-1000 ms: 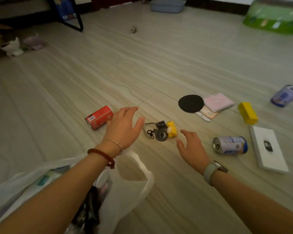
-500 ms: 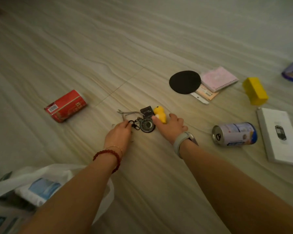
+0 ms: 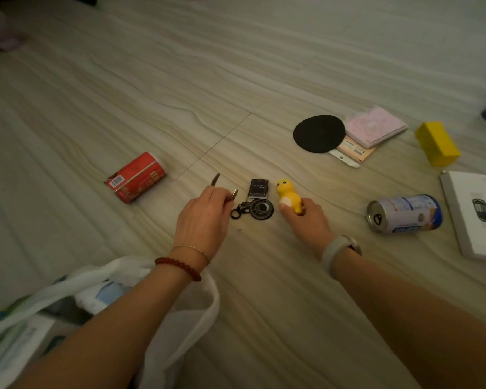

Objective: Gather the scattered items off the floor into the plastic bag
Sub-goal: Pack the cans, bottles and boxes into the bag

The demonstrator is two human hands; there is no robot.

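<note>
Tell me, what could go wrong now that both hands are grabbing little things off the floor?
The left hand only pinches the thin metal tool, so it might slip. The right hand holds the yellow toy by its bottom end; it could drop. The plastic bag lies slumped with nobody holding it open, so things might miss.

We read this as a home, likely a living-room floor point(image 3: 236, 80): pale wood-grain tiles with household clutter strewn about. We see a red carton point(image 3: 136, 177), drink can point(image 3: 404, 214), pink spiral notebook point(image 3: 376, 130), yellow block point(image 3: 436, 143), white box point(image 3: 477, 214), yellow toy figure point(image 3: 288, 195), keychain point(image 3: 257, 210), and a thin white plastic bag point(image 3: 185, 318) of goods.
</note>
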